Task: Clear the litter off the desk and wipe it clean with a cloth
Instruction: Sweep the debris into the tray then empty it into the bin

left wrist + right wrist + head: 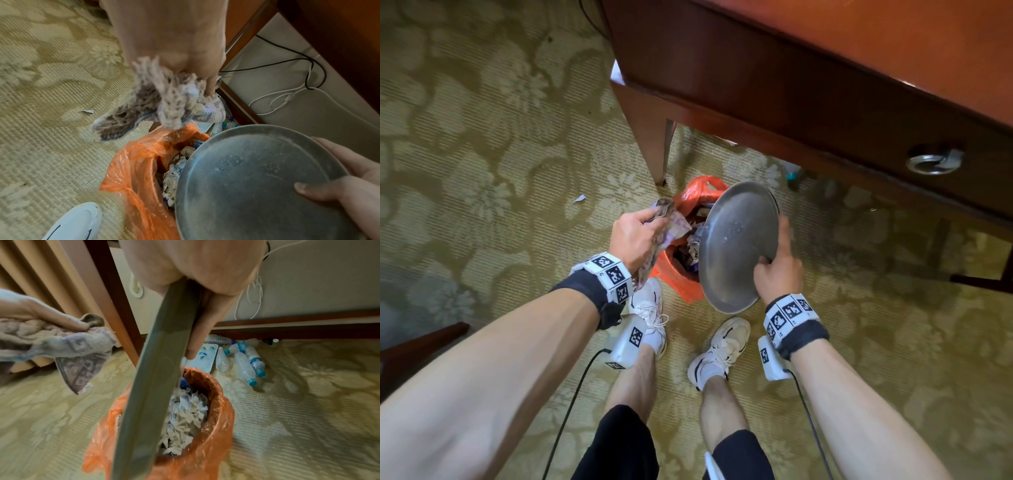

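The right hand (777,274) grips the rim of a round metal tray (739,246), thumb on its upper face, holding it tilted steeply over a bin lined with an orange plastic bag (213,404). Torn paper scraps (185,415) fill the bin. The left hand (635,236) is closed around a bunched, frayed cloth (168,100), held just beside the tray above the bin's left edge. The bin stands on patterned carpet (482,137) beside the leg (654,144) of the wooden table (825,85), partly under it. Behind the bin, empty plastic bottles (244,365) lie against the skirting, cables (287,97) trail along the wall, and one paper scrap (579,198) lies on the carpet to the left.
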A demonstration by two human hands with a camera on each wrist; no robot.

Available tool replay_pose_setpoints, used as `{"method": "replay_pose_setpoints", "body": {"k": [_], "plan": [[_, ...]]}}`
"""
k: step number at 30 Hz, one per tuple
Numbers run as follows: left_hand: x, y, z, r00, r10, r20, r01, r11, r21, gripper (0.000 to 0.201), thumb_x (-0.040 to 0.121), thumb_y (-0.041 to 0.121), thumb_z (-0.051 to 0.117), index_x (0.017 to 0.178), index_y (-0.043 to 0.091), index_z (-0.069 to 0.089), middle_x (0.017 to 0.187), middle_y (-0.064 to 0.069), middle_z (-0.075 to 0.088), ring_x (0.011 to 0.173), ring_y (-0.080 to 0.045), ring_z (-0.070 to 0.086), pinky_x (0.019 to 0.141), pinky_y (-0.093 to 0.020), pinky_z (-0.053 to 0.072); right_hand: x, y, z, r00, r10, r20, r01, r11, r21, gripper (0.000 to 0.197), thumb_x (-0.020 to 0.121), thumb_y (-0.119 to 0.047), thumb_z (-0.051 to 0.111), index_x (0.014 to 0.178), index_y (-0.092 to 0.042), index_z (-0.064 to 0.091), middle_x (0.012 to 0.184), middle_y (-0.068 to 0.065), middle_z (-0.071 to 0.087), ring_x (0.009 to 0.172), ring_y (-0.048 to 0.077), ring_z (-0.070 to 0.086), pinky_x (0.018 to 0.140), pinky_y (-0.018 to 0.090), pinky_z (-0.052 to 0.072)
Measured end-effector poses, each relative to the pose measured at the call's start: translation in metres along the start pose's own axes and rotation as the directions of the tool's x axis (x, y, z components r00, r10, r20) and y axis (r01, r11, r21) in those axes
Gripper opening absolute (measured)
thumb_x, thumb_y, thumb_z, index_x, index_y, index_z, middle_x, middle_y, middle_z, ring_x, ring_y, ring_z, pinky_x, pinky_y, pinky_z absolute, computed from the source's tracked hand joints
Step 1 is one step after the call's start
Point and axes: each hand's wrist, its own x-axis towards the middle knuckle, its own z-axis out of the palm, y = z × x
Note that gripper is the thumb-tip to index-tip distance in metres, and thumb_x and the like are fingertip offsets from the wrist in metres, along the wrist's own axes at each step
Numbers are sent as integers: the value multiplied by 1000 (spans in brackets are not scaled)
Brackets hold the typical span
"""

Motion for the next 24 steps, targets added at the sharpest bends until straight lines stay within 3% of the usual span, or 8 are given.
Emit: {"method": "replay_pose_setpoints", "body": {"k": [4, 6, 8, 10, 14, 18, 21, 24], "plan": [[2, 0, 0, 1000, 10, -7, -11, 1000, -9, 22, 94, 23, 64, 113, 24, 74, 95, 9, 71, 59, 7, 61, 55, -7, 46, 2, -1, -2, 999, 32, 4, -32, 999, 35, 88, 87, -1, 46, 154, -40, 3, 84, 7, 45, 83, 32, 54, 85, 45, 50], [1, -1, -1, 1000, -4, -4, 4, 1000, -29, 20, 93, 23, 64, 110, 27, 74, 89, 10, 72, 60, 4, 64, 58, -13, 51, 4, 0, 0, 999, 46, 2, -46, 997, 54, 88, 87, -1, 45, 154, -40, 4, 87, 9, 48, 84, 32, 54, 86, 46, 50], [2, -4, 0, 1000, 7, -2, -7, 1000, 4, 23, 93, 28, 64, 112, 26, 75, 99, 8, 73, 78, -7, 70, 75, -24, 57, 3, -1, 1, 999, 50, -6, -49, 997, 62, 88, 85, 0, 44, 154, -37, 6, 95, 16, 57, 94, 39, 59, 86, 47, 51], [4, -6, -1, 1000, 16, 1, -16, 1000, 15, 25, 93, 30, 64, 115, 24, 74, 111, 7, 72, 90, -10, 69, 85, -25, 54, 5, 0, 2, 998, 55, -18, -53, 994, 98, 87, 84, 0, 44, 154, -38, 8, 102, 17, 58, 100, 42, 59, 88, 48, 51], [4, -9, 0, 1000, -11, 10, 11, 1000, 8, 24, 92, 31, 65, 112, 27, 75, 106, 6, 74, 81, -16, 70, 80, -33, 58, 9, 1, 3, 995, 102, -4, -101, 990, 98, 86, 85, -2, 44, 153, -38, 7, 114, 19, 60, 106, 41, 58, 90, 46, 52], [2, -6, 0, 1000, -17, -4, 17, 1000, 11, 25, 92, 29, 65, 114, 26, 74, 110, 5, 73, 75, -13, 67, 73, -27, 56, 10, 1, 4, 996, 90, 2, -90, 991, 98, 86, 85, -1, 44, 153, -38, 7, 102, 14, 56, 98, 37, 58, 82, 42, 50], [-3, -3, 1, 999, -48, 3, 48, 998, -45, 21, 91, 28, 65, 110, 30, 75, 90, -3, 77, 55, -15, 57, 54, -27, 52, 8, 3, 5, 995, 100, -8, -99, 991, 93, 85, 87, -3, 46, 154, -36, 6, 111, 16, 59, 101, 37, 58, 85, 41, 48], [-4, -2, 0, 998, -62, -8, 62, 996, -62, 22, 92, 26, 65, 111, 30, 74, 68, 0, 70, 45, -13, 43, 43, -22, 39, 8, 9, 8, 997, 75, -23, -72, 990, 121, 86, 88, -4, 48, 154, -40, 6, 97, 6, 52, 84, 25, 49, 77, 32, 43]]}}
